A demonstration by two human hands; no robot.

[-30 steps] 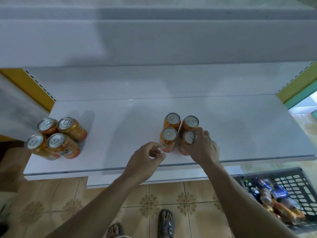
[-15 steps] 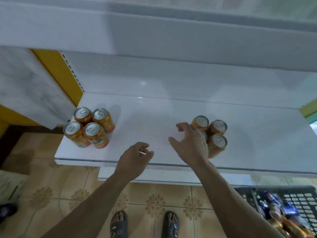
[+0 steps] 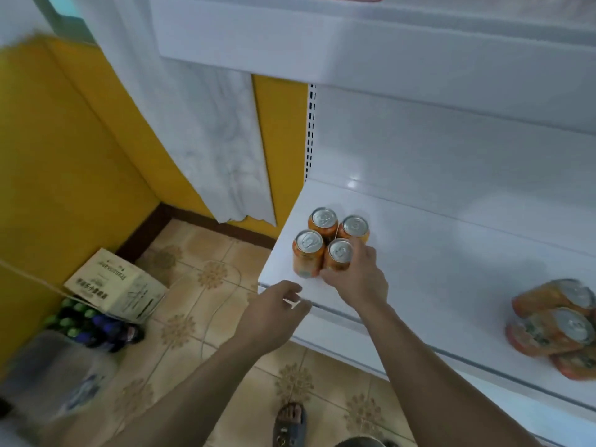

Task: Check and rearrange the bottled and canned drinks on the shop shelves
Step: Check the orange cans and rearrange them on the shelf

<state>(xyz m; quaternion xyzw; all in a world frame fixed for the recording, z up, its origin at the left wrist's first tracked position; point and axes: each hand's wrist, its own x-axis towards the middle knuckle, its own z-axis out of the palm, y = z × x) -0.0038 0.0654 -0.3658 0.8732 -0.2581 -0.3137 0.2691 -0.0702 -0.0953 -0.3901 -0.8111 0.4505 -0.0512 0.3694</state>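
Four orange cans with silver tops stand in a tight square at the left end of the white shelf. My right hand reaches in from the right and grips the front right can, thumb at its front and fingers round its right side. My left hand hovers at the shelf's front edge just below the group, fingers loosely curled, holding nothing. A second cluster of orange cans stands blurred at the right edge of the shelf.
An upper white shelf overhangs. Left of the shelf are a yellow wall and a marbled white panel. On the tiled floor sit a cardboard box, dark bottles and a plastic-wrapped pack.
My right hand left the middle cluster of cans, crossed to the left cluster and took hold of its front right can. My left hand followed leftward. The view swung left.
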